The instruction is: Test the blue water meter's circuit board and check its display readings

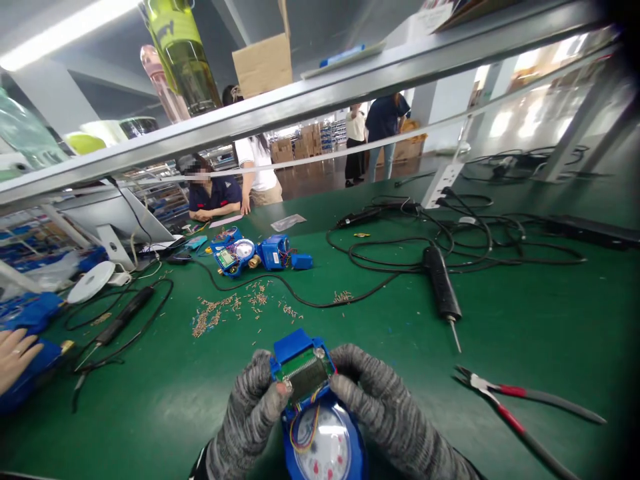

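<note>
Both my hands wear grey knitted gloves and grip a blue display housing with a green circuit board and LCD screen. My left hand pinches its left side, thumb at the lower left corner. On the right side, my right hand closes round the edge with its thumb on the front. Thin coloured wires run from the housing down to a blue water meter with a clear round dial, directly below and partly cut off by the frame. Its lower body is hidden.
Pliers and a black electric screwdriver lie to the right. Another screwdriver lies left. Small screws are scattered ahead, before more meter parts. A co-worker's hand rests at far left. Cables cross the green bench; a shelf hangs above.
</note>
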The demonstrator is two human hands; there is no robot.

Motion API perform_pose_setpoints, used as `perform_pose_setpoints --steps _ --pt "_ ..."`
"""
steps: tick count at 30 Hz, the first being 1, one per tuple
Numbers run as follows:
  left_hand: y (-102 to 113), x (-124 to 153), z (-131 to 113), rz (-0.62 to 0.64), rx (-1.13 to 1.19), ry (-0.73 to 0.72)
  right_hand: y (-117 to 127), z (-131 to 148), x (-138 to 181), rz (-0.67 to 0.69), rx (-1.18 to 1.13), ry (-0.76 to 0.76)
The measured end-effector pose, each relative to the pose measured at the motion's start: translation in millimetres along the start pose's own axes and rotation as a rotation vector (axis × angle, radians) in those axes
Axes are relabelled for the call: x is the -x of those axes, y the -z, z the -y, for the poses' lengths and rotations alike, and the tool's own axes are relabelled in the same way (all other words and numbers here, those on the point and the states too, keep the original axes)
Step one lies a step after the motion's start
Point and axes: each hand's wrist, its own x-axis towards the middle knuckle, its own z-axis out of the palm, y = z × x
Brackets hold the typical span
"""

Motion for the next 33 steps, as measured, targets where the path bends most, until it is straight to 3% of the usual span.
perform_pose_setpoints --steps 3,6,11,16,23,30,33 --pt "-5.1 -6.5 -8.2 0.162 0.014 -0.098 2.5 4.1 1.4 -0.022 -0.092 -0.026" --pt "-11.4 -8.6 -12.4 0.181 0.016 -0.118 4.7 11.6 -1.3 -0.005 -0.171 -0.075" --pt "-18.1 -5.9 -10.2 0.105 -0.093 -0.123 7.6 19.1 -7.1 -0.091 -0.061 -0.124" --pt "-10.4 1.4 -1.2 0.016 -0.067 -0.098 5.9 11.1 -8.9 -0.107 0.032 -0.080" --pt "-9.6 9.6 1.3 0.029 -0.194 -0.080 -1.7 7.7 -9.9 -0.102 0.039 -0.076" --pt "-10.1 12.0 9.2 -0.061 -0.110 -0.093 -4.4 11.5 -5.2 -0.105 -0.147 -0.109" --pt "-11.8 12.6 6.0 -0.109 -0.026 -0.025 -2.1 12.1 -0.3 -0.098 -0.276 -0.118"
